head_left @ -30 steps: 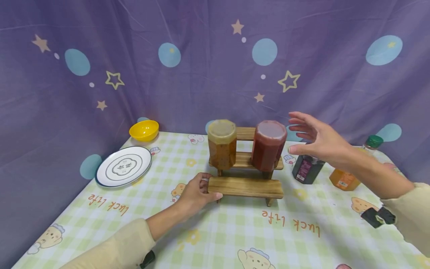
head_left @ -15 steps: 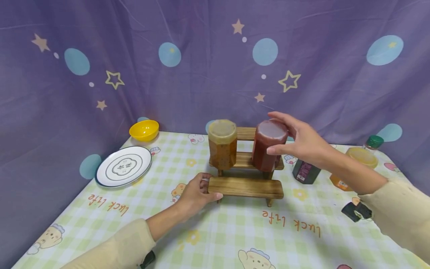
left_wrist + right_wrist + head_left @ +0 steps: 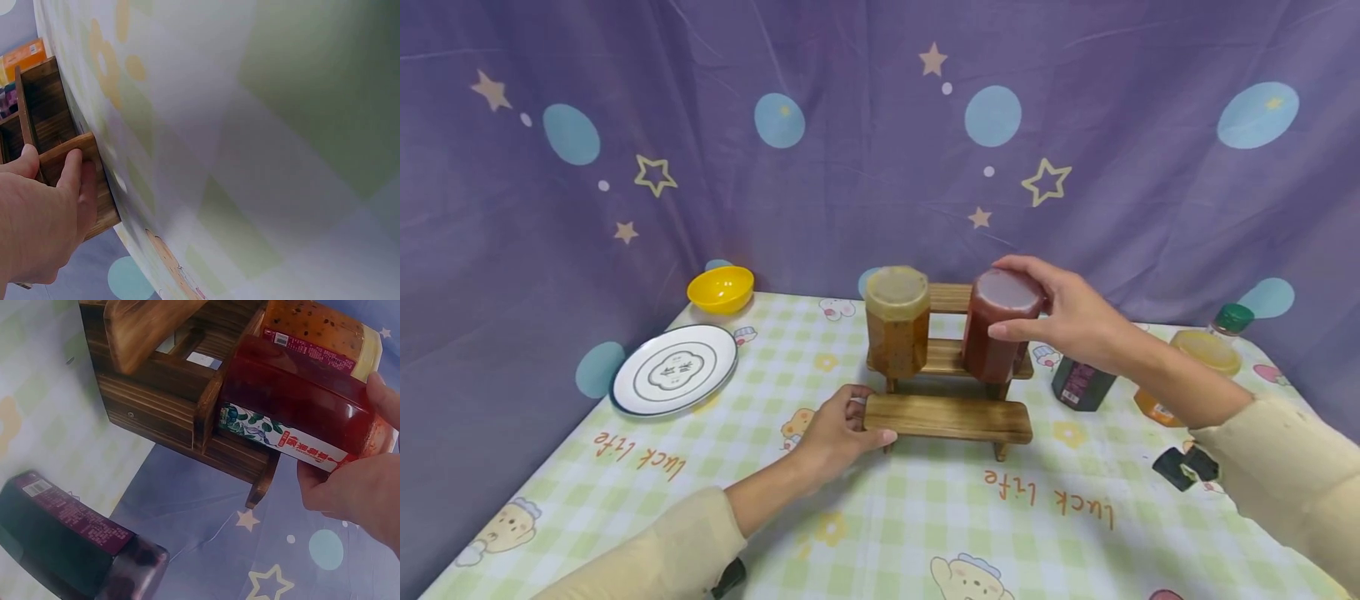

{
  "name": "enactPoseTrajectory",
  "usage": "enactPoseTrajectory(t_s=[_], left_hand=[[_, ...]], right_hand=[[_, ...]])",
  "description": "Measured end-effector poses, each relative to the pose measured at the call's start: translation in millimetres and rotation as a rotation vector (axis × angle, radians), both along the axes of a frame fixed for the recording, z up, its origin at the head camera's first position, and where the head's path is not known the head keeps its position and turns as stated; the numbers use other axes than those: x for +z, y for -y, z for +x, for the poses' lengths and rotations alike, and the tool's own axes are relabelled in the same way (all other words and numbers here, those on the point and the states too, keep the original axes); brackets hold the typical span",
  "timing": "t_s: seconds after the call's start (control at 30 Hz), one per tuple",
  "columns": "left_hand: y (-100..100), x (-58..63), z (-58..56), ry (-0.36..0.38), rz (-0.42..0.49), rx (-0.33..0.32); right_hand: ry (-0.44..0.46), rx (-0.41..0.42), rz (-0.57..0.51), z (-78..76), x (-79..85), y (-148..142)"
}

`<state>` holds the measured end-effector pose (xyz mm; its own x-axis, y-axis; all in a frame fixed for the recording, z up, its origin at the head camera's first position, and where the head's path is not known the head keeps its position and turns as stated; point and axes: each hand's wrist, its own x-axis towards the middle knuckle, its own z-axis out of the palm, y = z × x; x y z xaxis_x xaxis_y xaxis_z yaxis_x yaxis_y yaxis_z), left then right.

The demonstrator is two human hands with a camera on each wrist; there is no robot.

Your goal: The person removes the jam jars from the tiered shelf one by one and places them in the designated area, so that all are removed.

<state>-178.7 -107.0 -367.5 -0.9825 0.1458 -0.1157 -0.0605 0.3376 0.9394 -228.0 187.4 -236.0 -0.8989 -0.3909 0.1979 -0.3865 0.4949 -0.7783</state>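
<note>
A wooden stepped rack (image 3: pixel 951 417) stands mid-table. My left hand (image 3: pixel 835 437) grips the left end of its lowest step, thumb along the front edge. On the middle step sits a jar of dark red jam (image 3: pixel 985 357), and my right hand (image 3: pixel 1078 317) holds it near the top, thumb on the near side and fingers behind. The right wrist view shows the jar's patterned label (image 3: pixel 294 440) and its base against the rack. Left of it, on the same step, stands an amber jam jar (image 3: pixel 897 337) with dark specks inside.
Right of the rack stand a dark jar (image 3: pixel 1081 385) with a purple label, an orange jar (image 3: pixel 1156 407) partly behind my right forearm, and a green-capped bottle (image 3: pixel 1234 318). At the left are a white plate (image 3: pixel 718 346) and a yellow bowl (image 3: pixel 721 292). A purple curtain (image 3: pixel 865 200) hangs behind.
My right hand has moved left from beside the red jam jar and now holds it near the top. The left hand has stayed on the rack's lowest step.
</note>
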Motion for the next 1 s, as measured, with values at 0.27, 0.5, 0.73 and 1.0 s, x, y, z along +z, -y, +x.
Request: enactPoseTrajectory(t_s=[0.27, 0.5, 0.73, 1.0], left_hand=[[1, 1.4, -0.4, 0.004, -0.016, -0.015], [0, 1.9, 0.1, 0.007, -0.022, -0.012], [0, 0.5, 1.9, 0.003, -0.018, -0.018], [0, 1.8, 1.2, 0.001, -0.019, -0.018]], right_hand=[[0.022, 0.012, -0.037, -2.6, 0.3, 1], [0.03, -0.033, -0.07, 4.3, 1.6, -2], [0.021, -0.055, -0.091, 19.9, 17.0, -15], [0.006, -0.161, -0.003, 35.9, 24.3, -39]])
